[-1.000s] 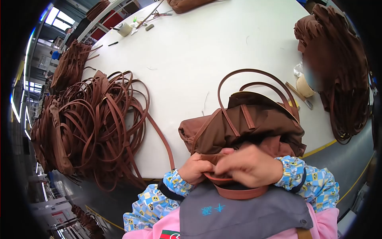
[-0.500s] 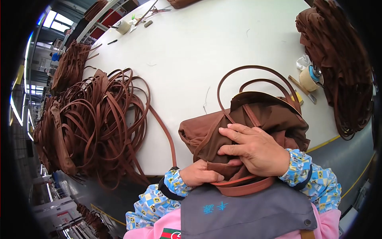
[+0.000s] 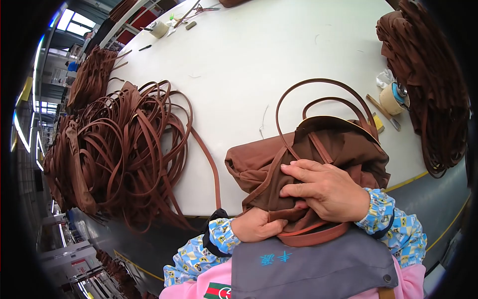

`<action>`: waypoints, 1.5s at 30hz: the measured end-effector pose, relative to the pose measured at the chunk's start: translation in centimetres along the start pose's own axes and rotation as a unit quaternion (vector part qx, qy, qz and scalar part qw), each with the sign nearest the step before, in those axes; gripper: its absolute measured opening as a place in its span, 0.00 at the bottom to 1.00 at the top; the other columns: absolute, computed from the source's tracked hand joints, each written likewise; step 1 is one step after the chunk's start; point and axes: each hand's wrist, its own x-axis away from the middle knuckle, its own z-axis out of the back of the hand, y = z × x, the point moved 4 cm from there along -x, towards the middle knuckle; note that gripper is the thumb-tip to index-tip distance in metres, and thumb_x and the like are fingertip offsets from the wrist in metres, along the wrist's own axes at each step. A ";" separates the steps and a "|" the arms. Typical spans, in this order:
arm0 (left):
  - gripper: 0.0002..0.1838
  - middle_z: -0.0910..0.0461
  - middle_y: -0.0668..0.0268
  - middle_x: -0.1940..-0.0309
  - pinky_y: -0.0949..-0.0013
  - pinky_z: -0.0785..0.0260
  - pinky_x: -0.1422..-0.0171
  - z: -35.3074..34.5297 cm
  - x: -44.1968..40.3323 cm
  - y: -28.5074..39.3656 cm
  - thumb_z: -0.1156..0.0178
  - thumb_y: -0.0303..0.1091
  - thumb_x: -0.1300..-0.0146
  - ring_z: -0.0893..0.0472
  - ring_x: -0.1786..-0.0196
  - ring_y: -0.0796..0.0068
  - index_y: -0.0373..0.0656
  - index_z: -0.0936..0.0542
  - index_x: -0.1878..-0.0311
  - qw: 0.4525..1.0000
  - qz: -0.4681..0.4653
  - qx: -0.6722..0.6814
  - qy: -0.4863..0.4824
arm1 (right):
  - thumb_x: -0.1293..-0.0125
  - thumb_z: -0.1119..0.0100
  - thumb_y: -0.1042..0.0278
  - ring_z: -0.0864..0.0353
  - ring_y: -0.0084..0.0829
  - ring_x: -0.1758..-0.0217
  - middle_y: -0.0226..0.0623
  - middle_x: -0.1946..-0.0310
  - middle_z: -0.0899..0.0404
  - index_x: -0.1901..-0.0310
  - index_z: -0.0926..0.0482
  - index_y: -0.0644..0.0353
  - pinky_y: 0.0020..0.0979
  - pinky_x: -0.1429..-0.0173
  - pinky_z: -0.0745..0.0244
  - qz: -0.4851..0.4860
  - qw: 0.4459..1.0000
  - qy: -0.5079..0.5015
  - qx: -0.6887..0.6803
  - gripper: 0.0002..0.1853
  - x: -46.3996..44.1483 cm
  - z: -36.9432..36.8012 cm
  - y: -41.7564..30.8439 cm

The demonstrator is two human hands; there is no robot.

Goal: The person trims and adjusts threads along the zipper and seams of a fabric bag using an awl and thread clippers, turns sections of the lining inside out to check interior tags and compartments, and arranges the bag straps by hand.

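Observation:
A brown fabric bag [image 3: 269, 172] with two long looped leather handles [image 3: 326, 80] lies at the table's front edge, its near part against my grey apron [image 3: 313, 264]. At the near rim, my left hand [image 3: 258, 225] is closed on the cloth and trim, thumb on top. Across the near side of the bag lies my right hand [image 3: 331, 192], two fingers stretched over the cloth and the lower ones curled into a fold; its thumb is hidden. A reddish-brown strip [image 3: 313, 236] curves below the hands. The bag's inside is mostly out of sight.
A tangled heap of brown straps and bags [image 3: 124, 154] lies left, one strap [image 3: 208, 162] trailing toward my left sleeve. More brown pieces [image 3: 423, 79] hang over the right edge. Near them are a cream pot [image 3: 391, 99], a brush [image 3: 382, 110] and a yellow block [image 3: 378, 123].
The view has shifted slightly. My left hand has moved a little along the near rim, and the cloth between the hands has folded over more. Both hands stay on the bag.

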 end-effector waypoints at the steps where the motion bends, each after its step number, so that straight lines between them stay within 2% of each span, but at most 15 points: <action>1: 0.26 0.38 0.56 0.40 0.67 0.48 0.33 0.0 -0.1 0.2 0.57 0.21 0.45 0.39 0.36 0.63 0.40 0.32 0.40 1.000 -0.006 -0.026 0.011 | 0.49 0.40 0.69 0.33 0.38 0.41 0.36 0.44 0.31 0.58 0.23 0.50 0.35 0.50 0.32 0.001 1.000 -0.001 0.000 0.14 0.1 -0.1 0.0; 3: 0.25 0.39 0.54 0.40 0.66 0.50 0.32 -0.1 -0.2 0.5 0.56 0.21 0.46 0.41 0.35 0.59 0.40 0.32 0.41 0.998 -0.012 -0.051 0.024 | 0.50 0.40 0.71 0.33 0.39 0.41 0.36 0.44 0.31 0.58 0.23 0.51 0.36 0.47 0.31 0.009 1.000 0.013 -0.004 0.15 0.2 -0.1 0.1; 12: 0.18 0.33 0.51 0.48 0.61 0.39 0.41 -0.2 -0.5 2.3 0.50 0.24 0.43 0.32 0.45 0.55 0.37 0.28 0.48 0.959 -0.105 -0.243 0.103 | 0.51 0.46 0.80 0.34 0.42 0.40 0.37 0.43 0.31 0.57 0.23 0.52 0.35 0.42 0.32 0.003 1.000 0.010 -0.026 0.17 0.4 -0.2 0.1; 19: 0.17 0.30 0.51 0.52 0.61 0.38 0.43 0.0 0.0 2.5 0.46 0.29 0.43 0.30 0.48 0.53 0.38 0.27 0.49 0.947 -0.077 -0.300 0.083 | 0.50 0.47 0.79 0.34 0.43 0.40 0.40 0.43 0.32 0.55 0.24 0.53 0.36 0.41 0.33 0.005 0.999 0.005 -0.035 0.19 0.4 -0.4 0.4; 21: 0.17 0.27 0.51 0.56 0.62 0.36 0.45 0.6 0.6 4.2 0.44 0.31 0.43 0.27 0.51 0.54 0.38 0.27 0.49 0.945 -0.073 -0.311 0.076 | 0.44 0.46 0.71 0.36 0.45 0.40 0.46 0.43 0.33 0.51 0.27 0.55 0.38 0.44 0.33 0.035 0.999 0.005 -0.022 0.17 0.4 -0.9 0.4; 23: 0.16 0.22 0.54 0.65 0.64 0.30 0.54 1.9 2.4 5.3 0.40 0.33 0.45 0.22 0.61 0.56 0.38 0.24 0.54 0.958 0.071 -0.274 0.035 | 0.43 0.46 0.70 0.37 0.47 0.39 0.48 0.42 0.36 0.49 0.29 0.56 0.39 0.42 0.34 0.038 0.999 -0.011 -0.032 0.18 0.3 -1.1 0.4; 25: 0.12 0.20 0.58 0.71 0.67 0.28 0.64 3.6 4.0 6.1 0.37 0.32 0.48 0.20 0.69 0.60 0.38 0.21 0.61 0.954 -0.034 -0.261 0.146 | 0.42 0.46 0.69 0.39 0.48 0.38 0.51 0.41 0.38 0.47 0.30 0.57 0.40 0.41 0.36 0.046 0.998 -0.029 -0.042 0.20 0.2 -1.3 0.3; 27: 0.09 0.20 0.60 0.70 0.71 0.30 0.66 5.3 5.1 6.3 0.37 0.31 0.49 0.20 0.68 0.67 0.38 0.20 0.65 0.933 0.027 -0.254 0.253 | 0.43 0.46 0.68 0.42 0.49 0.37 0.53 0.40 0.41 0.45 0.32 0.58 0.42 0.40 0.37 0.051 0.997 -0.051 -0.028 0.22 0.1 -1.6 0.3; 29: 0.08 0.21 0.60 0.71 0.72 0.31 0.65 6.1 4.2 5.7 0.38 0.31 0.48 0.21 0.66 0.67 0.37 0.21 0.66 0.896 -0.014 -0.249 0.368 | 0.42 0.46 0.67 0.42 0.50 0.37 0.53 0.40 0.41 0.45 0.32 0.58 0.42 0.40 0.38 0.052 0.997 -0.059 -0.027 0.22 0.0 -1.6 0.3; 31: 0.09 0.22 0.60 0.70 0.71 0.32 0.64 5.8 3.0 3.6 0.40 0.31 0.45 0.23 0.66 0.65 0.37 0.22 0.64 0.923 0.008 -0.232 0.305 | 0.42 0.46 0.67 0.42 0.50 0.37 0.53 0.40 0.42 0.44 0.32 0.58 0.42 0.39 0.38 0.050 0.996 -0.066 -0.025 0.22 0.1 -1.7 0.4; 32: 0.09 0.23 0.60 0.70 0.71 0.33 0.64 5.8 3.0 1.0 0.43 0.31 0.41 0.23 0.67 0.70 0.37 0.23 0.60 0.958 0.040 -0.198 0.202 | 0.42 0.47 0.66 0.43 0.50 0.36 0.53 0.40 0.42 0.44 0.33 0.58 0.42 0.39 0.38 0.051 0.996 -0.070 -0.022 0.23 0.2 -1.7 0.4; 33: 0.12 0.22 0.62 0.66 0.73 0.32 0.59 4.9 2.9 0.1 0.47 0.32 0.37 0.24 0.63 0.76 0.35 0.24 0.55 0.973 0.083 -0.061 0.206 | 0.42 0.47 0.66 0.43 0.50 0.36 0.53 0.39 0.42 0.44 0.33 0.58 0.42 0.39 0.38 0.052 0.996 -0.072 -0.019 0.23 0.3 -1.7 0.5; 35: 0.16 0.21 0.61 0.59 0.74 0.32 0.52 4.1 2.7 0.1 0.50 0.35 0.34 0.24 0.56 0.77 0.30 0.25 0.52 0.958 0.030 0.199 0.203 | 0.41 0.47 0.66 0.43 0.50 0.36 0.52 0.39 0.42 0.43 0.33 0.58 0.42 0.39 0.39 0.052 0.996 -0.073 -0.020 0.23 0.4 -1.7 0.6; 38: 0.20 0.24 0.58 0.54 0.73 0.34 0.45 3.6 3.1 -0.6 0.51 0.37 0.33 0.24 0.52 0.72 0.26 0.28 0.49 0.925 -0.029 0.322 0.200 | 0.41 0.48 0.65 0.43 0.49 0.36 0.50 0.39 0.42 0.44 0.32 0.59 0.42 0.38 0.39 0.047 0.995 -0.080 -0.031 0.22 0.7 -1.6 0.6; 45: 0.21 0.24 0.55 0.52 0.69 0.34 0.44 3.1 3.6 -2.2 0.50 0.38 0.35 0.24 0.50 0.68 0.26 0.29 0.49 0.890 -0.088 0.396 0.210 | 0.37 0.52 0.61 0.46 0.43 0.32 0.46 0.36 0.43 0.51 0.26 0.62 0.41 0.39 0.38 0.034 0.992 -0.118 -0.019 0.17 1.5 -1.7 0.8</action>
